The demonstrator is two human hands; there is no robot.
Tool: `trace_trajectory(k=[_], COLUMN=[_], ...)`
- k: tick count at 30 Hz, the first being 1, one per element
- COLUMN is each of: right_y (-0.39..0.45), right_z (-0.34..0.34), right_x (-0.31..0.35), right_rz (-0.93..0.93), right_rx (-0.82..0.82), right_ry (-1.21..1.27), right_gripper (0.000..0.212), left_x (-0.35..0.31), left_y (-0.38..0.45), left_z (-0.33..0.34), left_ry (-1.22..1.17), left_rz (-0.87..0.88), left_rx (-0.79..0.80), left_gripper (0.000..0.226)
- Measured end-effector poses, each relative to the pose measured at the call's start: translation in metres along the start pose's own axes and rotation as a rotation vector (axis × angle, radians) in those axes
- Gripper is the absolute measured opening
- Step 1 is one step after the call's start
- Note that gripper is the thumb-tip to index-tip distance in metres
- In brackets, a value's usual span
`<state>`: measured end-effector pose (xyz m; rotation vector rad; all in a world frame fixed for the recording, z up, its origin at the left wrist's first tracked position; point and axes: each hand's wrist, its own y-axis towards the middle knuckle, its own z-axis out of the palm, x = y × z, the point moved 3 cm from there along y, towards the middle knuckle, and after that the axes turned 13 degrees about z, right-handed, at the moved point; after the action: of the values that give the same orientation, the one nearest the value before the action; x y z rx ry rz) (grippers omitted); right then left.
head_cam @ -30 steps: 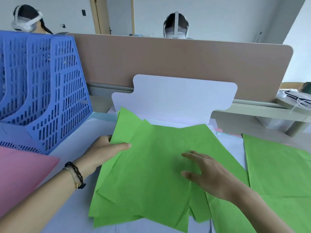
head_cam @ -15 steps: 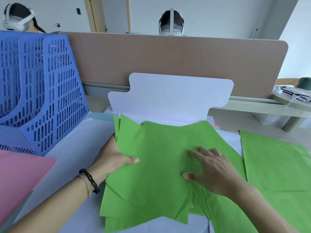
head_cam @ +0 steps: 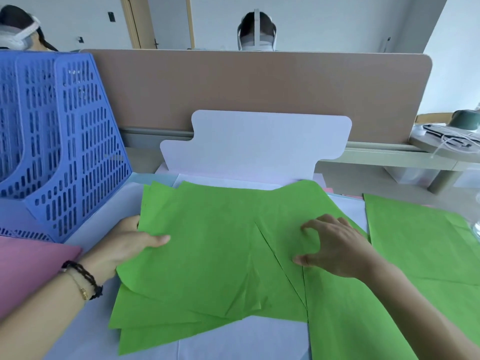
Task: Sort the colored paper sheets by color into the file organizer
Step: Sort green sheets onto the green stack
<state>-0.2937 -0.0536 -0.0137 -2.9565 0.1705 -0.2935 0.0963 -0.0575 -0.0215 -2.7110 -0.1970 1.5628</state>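
Several green sheets (head_cam: pixel 207 245) lie fanned and overlapping at the centre of the counter (head_cam: pixel 85 222), with another green sheet (head_cam: pixel 420 245) apart at 3 o'clock and a pink sheet (head_cam: pixel 28 268) at 9 o'clock. Your left hand (head_cam: pixel 124 248) grips the fan's left edge, thumb on top and the other fingers under the paper. Your right hand (head_cam: pixel 335 250) rests on the fan at its 3 o'clock side, fingers curled with tips pressing the paper; it clamps nothing.

The step in hand appears to be squaring the green fan into one stack. Hold the left edge steady and draw the loose sheets toward it with the right fingertips; avoid pressing hard, as thin paper will likely crease or slide unevenly. Align edges before you lift toward the organizer (head_cam: pixel 59 131) at 10 o'clock.

How many green sheets are in the fan cannot be counted. The organizer is cut off at the left edge, so its compartments and contents are not visible. White sheets under the green are mostly covered. The pink sheet is also cut off.
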Motion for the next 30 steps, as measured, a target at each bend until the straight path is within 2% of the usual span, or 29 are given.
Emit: trace_trajectory(k=[3, 5, 8, 11, 12, 16, 18, 20, 25, 28, 30], right_y=[-0.006, -0.008, -0.002, 0.008, 0.012, 0.01, -0.002, -0.014, -0.021, -0.016, -0.019], right_z=[0.008, 0.012, 0.01, -0.001, -0.006, -0.043, -0.059, -0.064, -0.038, -0.009, 0.006], right_x=[0.014, 0.019, 0.013, -0.004, -0.011, -0.034, -0.031, -0.014, 0.066, 0.106, 0.111], right_rz=[-0.001, -0.001, 0.05, 0.135, 0.169, 0.191, 0.137, 0.087, -0.022, -0.049, -0.074], right_rx=[0.066, 0.041, -0.068, -0.201, -0.22, -0.275, -0.289, -0.28, -0.221, -0.103, -0.016], right_ry=[-0.017, -0.079, -0.062, 0.06, 0.122, 0.411, 0.561, 0.582, 0.281, 0.075, 0.067], right_gripper=[0.121, 0.118, 0.092, 0.043, 0.033, 0.019, 0.019, 0.021, 0.033, 0.046, 0.059], left_x=[-0.004, -0.005, -0.011, -0.016, -0.019, -0.033, -0.038, -0.041, -0.043, -0.043, -0.044], left_y=[-0.004, -0.004, -0.007, -0.008, -0.008, -0.007, -0.004, 0.0, 0.013, 0.014, 0.012], left_z=[0.003, 0.004, 0.005, 0.007, 0.009, 0.026, 0.041, 0.056, 0.074, 0.071, 0.066], left_ry=[0.037, 0.029, -0.027, -0.1, -0.103, -0.124, -0.112, -0.093, -0.004, 0.148, 0.272], left_rz=[0.006, 0.002, -0.018, -0.033, -0.032, 0.023, 0.046, 0.067, 0.107, 0.132, 0.15], left_rx=[0.008, 0.018, 0.044, 0.087, 0.092, 0.099, 0.118, 0.126, 0.068, 0.013, -0.024], left_gripper=[0.021, 0.02, 0.026, 0.031, 0.031, 0.028, 0.027, 0.028, 0.034, 0.031, 0.026])
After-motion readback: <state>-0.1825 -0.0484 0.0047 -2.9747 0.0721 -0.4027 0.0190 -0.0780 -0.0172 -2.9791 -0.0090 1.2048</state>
